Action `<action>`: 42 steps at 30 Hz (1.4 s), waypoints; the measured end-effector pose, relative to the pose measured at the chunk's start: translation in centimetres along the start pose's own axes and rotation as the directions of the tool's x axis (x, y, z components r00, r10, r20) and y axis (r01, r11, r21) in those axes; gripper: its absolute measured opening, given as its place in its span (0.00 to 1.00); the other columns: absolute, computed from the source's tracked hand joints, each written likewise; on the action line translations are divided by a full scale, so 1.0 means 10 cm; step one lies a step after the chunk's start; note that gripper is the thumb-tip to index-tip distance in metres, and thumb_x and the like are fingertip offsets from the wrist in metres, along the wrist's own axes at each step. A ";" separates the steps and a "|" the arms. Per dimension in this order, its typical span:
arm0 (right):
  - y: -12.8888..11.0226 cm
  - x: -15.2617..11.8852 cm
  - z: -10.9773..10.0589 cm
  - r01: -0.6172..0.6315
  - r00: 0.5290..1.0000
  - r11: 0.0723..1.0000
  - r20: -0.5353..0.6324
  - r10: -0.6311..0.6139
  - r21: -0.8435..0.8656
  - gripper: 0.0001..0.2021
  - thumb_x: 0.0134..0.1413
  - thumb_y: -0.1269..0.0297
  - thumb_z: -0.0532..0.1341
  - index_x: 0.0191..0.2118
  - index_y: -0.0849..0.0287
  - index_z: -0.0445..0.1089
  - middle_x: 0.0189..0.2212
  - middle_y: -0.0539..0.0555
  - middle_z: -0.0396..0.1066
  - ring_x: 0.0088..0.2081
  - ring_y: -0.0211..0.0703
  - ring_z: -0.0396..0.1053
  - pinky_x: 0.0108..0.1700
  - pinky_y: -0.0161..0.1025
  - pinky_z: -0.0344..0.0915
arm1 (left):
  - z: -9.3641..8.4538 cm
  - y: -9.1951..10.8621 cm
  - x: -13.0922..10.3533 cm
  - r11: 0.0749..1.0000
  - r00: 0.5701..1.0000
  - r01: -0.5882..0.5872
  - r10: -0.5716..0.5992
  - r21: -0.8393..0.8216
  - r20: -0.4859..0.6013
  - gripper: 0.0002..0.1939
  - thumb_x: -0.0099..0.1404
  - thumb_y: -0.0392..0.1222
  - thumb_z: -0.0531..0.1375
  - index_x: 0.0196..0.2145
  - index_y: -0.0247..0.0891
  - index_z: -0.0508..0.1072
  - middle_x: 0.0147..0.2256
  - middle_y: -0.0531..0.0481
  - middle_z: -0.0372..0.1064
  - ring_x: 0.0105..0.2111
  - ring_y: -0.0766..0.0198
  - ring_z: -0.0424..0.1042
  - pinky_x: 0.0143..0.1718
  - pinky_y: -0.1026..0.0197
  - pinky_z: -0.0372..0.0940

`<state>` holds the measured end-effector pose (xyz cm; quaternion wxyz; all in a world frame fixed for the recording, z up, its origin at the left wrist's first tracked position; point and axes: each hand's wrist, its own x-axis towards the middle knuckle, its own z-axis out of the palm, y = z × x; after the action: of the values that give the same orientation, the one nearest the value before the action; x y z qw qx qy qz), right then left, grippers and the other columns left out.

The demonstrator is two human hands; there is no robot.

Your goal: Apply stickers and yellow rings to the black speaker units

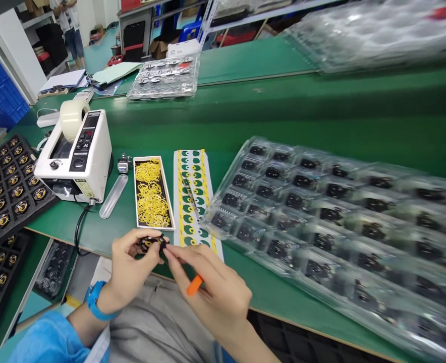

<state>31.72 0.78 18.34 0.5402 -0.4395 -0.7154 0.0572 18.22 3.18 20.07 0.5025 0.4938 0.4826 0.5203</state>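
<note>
Near the table's front edge, my left hand [126,269], with a blue wristband, pinches a small round black part [146,243] showing some gold or yellow. My right hand [217,290] is closed against the part's right side. A slim tool with an orange end [194,285] sticks out of its grip; the tip is hidden by my fingers. Just beyond my hands lies an open box [135,196] of thin yellow rings [151,194]. To its right is a white sheet [176,166] of green and yellow stickers, with thin tweezers [189,194] on it.
A clear tray [241,151] of black parts covers the right side. At left stand a white tape dispenser [94,161] and a black foam tray [26,212] of round parts. A clear plastic piece [114,196] and a tally counter [123,164] lie between. A person [71,30] stands far back.
</note>
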 end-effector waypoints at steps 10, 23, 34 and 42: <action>0.02 0.14 0.11 -0.091 0.995 0.996 -0.031 0.091 0.014 0.05 0.66 0.75 0.59 0.41 0.57 0.69 0.32 0.51 0.74 0.32 0.37 0.73 0.35 0.32 0.70 | 0.04 -0.04 -0.11 0.884 0.939 -0.339 0.339 0.321 0.058 0.20 0.60 0.26 0.57 0.49 0.35 0.76 0.43 0.47 0.82 0.39 0.65 0.82 0.40 0.73 0.75; 0.23 0.24 0.18 -0.001 0.998 0.995 0.065 -0.005 0.096 0.07 0.63 0.75 0.57 0.34 0.56 0.64 0.24 0.46 0.65 0.24 0.34 0.65 0.26 0.30 0.62 | -0.03 -0.11 -0.09 0.938 0.970 -0.243 0.230 0.247 0.082 0.18 0.65 0.29 0.58 0.51 0.37 0.75 0.46 0.47 0.81 0.43 0.64 0.81 0.44 0.71 0.74; 0.18 0.27 0.11 0.006 0.998 0.993 0.062 -0.013 0.115 0.06 0.64 0.76 0.60 0.42 0.58 0.68 0.29 0.51 0.71 0.28 0.37 0.71 0.30 0.32 0.67 | -0.10 -0.08 -0.05 0.993 0.991 -0.114 0.116 -0.027 0.067 0.22 0.63 0.26 0.57 0.53 0.39 0.73 0.52 0.47 0.78 0.49 0.61 0.79 0.49 0.68 0.74; 0.07 0.25 0.15 -0.005 0.999 0.999 0.049 0.003 0.041 0.07 0.63 0.78 0.60 0.40 0.57 0.69 0.30 0.51 0.73 0.29 0.37 0.72 0.30 0.32 0.66 | -0.11 -0.07 -0.13 0.971 0.978 -0.198 0.187 0.131 0.095 0.22 0.67 0.28 0.56 0.56 0.40 0.72 0.53 0.45 0.77 0.47 0.62 0.80 0.46 0.68 0.75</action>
<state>30.79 3.56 19.09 0.5315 -0.4281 -0.7261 0.0837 17.17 1.90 19.30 0.4330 0.5931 0.4469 0.5108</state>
